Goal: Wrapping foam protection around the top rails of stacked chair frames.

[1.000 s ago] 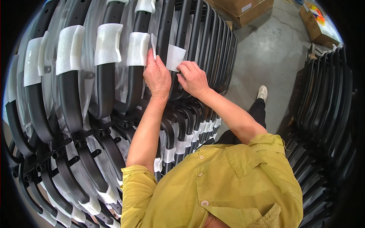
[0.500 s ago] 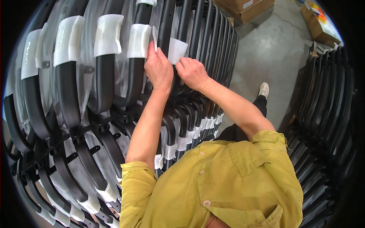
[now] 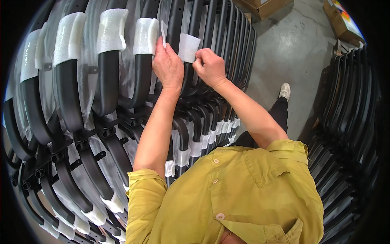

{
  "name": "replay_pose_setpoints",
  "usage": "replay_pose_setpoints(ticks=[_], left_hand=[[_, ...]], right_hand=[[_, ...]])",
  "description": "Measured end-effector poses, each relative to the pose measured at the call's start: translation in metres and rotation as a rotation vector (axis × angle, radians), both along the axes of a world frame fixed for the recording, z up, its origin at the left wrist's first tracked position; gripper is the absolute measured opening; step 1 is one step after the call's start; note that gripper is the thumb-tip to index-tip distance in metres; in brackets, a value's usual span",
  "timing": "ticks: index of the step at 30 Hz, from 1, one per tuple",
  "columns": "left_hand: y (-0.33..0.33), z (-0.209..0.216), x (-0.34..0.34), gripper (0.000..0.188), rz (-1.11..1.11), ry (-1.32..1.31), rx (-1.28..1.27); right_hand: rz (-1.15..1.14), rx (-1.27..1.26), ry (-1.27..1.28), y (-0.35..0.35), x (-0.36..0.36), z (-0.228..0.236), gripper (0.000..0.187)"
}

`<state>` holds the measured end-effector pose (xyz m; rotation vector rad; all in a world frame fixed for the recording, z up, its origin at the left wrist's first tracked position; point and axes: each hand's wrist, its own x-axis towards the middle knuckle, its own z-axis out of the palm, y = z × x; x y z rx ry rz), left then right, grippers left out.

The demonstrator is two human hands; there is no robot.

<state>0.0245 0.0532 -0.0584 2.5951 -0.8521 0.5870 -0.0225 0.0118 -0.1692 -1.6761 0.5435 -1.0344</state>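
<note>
Head view: right hand (image 3: 209,67) curled at white foam (image 3: 189,46), left hand (image 3: 167,68) half-unfolded at flap (image 3: 163,31) (grips unclear)

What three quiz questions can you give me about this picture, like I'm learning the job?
1. Pick one: which hand is at the right edge of the squarish white sheet? A, left; B, right; C, neither.
2. True or false: both hands wear gloves.
3. Fill in the colour: the thick bent tubes are ____.

Key:
1. B, the right hand.
2. False: the left hand is bare, and so is the right.
3. Black.
</note>
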Motion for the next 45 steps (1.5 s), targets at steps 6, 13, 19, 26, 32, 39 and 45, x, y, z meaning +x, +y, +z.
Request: replay_pose_setpoints(ticks=[6,13,19,26,32,39,45], left_hand=[[0.001,-0.002,0.002,0.029,-0.003,0.002,-0.015],[0.000,0.005,0.002,0.030,0.000,0.023,-0.021],[0.001,0.004,-0.003,0.032,0.018,0.128,-0.047],[-0.006,0.011,-0.013,0.038,0.034,0.185,0.000],[-0.012,0.055,-0.079,0.053,-0.333,0.142,0.005],[-0.104,0.104,-0.047,0.043,-0.404,1.318,-0.119],[-0.097,0.100,-0.065,0.025,-0.141,1.600,-0.780]], right_hand=[[-0.036,0.146,-0.130,0.004,-0.011,-0.009,0.007],[0.059,0.269,-0.040,-0.023,-0.001,0.008,0.020],[0.145,0.069,0.053,-0.062,0.039,0.015,0.028],[0.793,0.275,0.290,-0.109,0.061,0.015,0.020],[0.973,0.069,0.486,-0.211,-0.022,0.021,0.011],[1.269,-0.746,0.298,-0.230,-0.039,0.209,0.009],[0.585,-0.818,-0.193,-0.268,-0.075,0.247,0.020]])
